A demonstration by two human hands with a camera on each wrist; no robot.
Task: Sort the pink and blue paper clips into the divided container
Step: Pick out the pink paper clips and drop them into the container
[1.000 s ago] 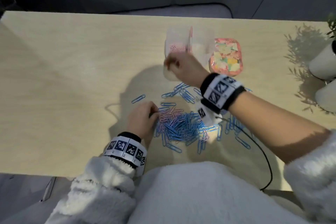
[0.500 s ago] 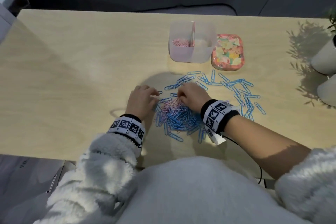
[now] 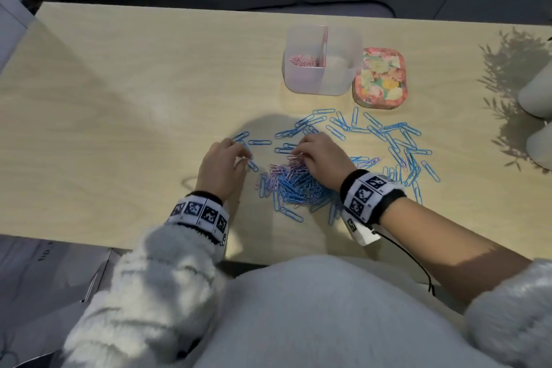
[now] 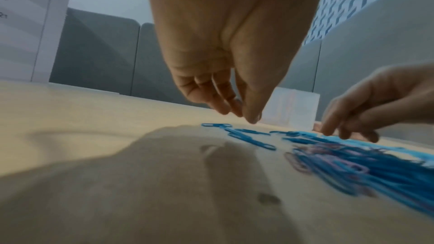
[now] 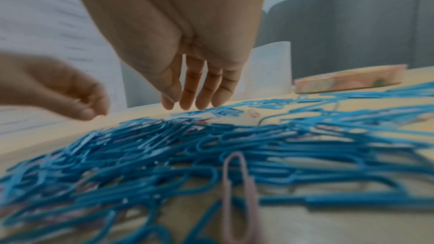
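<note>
A heap of blue and pink paper clips (image 3: 294, 185) lies on the wooden table, with blue clips (image 3: 397, 140) strewn in an arc behind it and to its right. The translucent divided container (image 3: 348, 81) stands behind; pink clips (image 3: 301, 60) fill its left compartment, and the right one looks bare. My right hand (image 3: 297, 154) reaches down with straight fingers (image 5: 202, 99) onto the far edge of the heap. My left hand (image 3: 243, 157) hovers left of the heap, thumb and fingertips (image 4: 234, 107) drawn together over loose blue clips (image 4: 249, 139). The blur hides whether it holds one.
A floral lid (image 3: 379, 78) lies right of the container. Two pale pots (image 3: 537, 92) with a plant's shadow sit at the table's right edge. A black cable (image 3: 415, 263) runs from my right wrist over the near edge.
My right hand has come back from the container to the far edge of the heap. My left hand stayed at the heap's left side, shifting slightly away from me.
</note>
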